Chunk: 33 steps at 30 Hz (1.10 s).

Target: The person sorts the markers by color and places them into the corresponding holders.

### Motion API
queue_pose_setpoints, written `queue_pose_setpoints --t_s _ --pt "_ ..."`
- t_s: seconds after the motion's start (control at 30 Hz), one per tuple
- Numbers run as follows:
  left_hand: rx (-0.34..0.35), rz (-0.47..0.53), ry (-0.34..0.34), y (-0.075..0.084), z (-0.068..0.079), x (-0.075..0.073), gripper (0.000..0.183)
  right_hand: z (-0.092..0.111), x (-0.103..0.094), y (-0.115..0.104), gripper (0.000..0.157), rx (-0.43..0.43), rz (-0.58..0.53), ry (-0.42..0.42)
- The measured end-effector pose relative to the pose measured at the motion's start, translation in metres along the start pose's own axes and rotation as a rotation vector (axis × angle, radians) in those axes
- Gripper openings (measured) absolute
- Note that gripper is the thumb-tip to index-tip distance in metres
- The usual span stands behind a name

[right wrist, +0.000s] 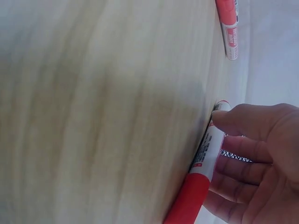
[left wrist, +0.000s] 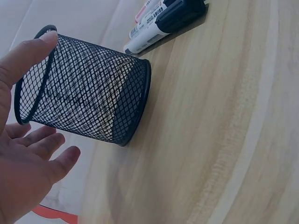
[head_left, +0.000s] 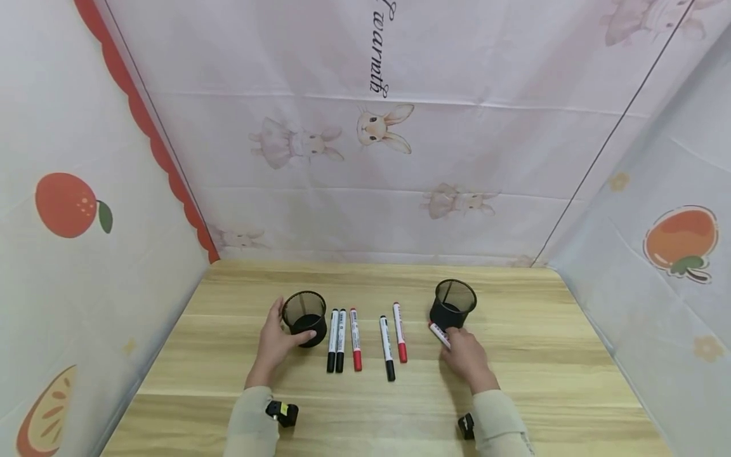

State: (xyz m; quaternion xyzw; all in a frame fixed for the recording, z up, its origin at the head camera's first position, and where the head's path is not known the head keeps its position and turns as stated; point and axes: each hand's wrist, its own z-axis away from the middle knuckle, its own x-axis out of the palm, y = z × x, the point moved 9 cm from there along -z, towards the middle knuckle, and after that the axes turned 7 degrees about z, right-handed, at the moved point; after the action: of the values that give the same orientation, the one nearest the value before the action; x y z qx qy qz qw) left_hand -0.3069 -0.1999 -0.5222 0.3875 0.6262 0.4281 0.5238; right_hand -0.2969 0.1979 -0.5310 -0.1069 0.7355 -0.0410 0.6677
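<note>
My left hand (head_left: 275, 343) is around a black mesh pen holder (head_left: 316, 331) on the table. In the left wrist view its thumb lies on the rim of the pen holder (left wrist: 88, 88), with the other fingers on the far side, partly hidden. My right hand (head_left: 465, 358) holds a red-capped whiteboard marker (head_left: 440, 334) just in front of a second mesh pen holder (head_left: 442, 315). The right wrist view shows the thumb on the white barrel of this marker (right wrist: 208, 151), its red cap pointing back toward me, other fingers behind it.
Between the pen holders lie several markers: two black-capped ones side by side (head_left: 332, 339), a red-capped one (head_left: 355, 336), another black-capped one (head_left: 387, 346) and another red-capped one (head_left: 400, 330). Printed cloth walls (head_left: 342, 222) border the wooden table (head_left: 365, 412) at the back and sides.
</note>
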Motion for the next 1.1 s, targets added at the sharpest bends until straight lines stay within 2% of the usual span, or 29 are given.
queue_pose_setpoints --t_s 0.13,0.27,0.57,0.8,1.1 --pt "-0.025 0.037 0.004 -0.005 -0.002 0.001 0.11 -0.003 0.001 -0.001 0.018 -0.018 0.003 0.005" --pt "-0.02 0.071 0.0 -0.007 -0.004 0.002 0.104 -0.004 0.001 -0.004 0.011 -0.043 -0.001 0.019" --pt "-0.019 0.188 -0.031 -0.008 -0.006 0.003 0.094 -0.005 0.0 -0.01 0.015 -0.081 0.008 0.037" --pt "-0.036 0.283 -0.059 -0.015 -0.01 0.006 0.092 -0.004 0.0 -0.011 0.024 -0.068 -0.001 0.004" --pt "-0.053 0.294 -0.066 -0.018 -0.01 0.005 0.092 -0.004 -0.008 -0.015 0.031 -0.07 -0.007 0.019"
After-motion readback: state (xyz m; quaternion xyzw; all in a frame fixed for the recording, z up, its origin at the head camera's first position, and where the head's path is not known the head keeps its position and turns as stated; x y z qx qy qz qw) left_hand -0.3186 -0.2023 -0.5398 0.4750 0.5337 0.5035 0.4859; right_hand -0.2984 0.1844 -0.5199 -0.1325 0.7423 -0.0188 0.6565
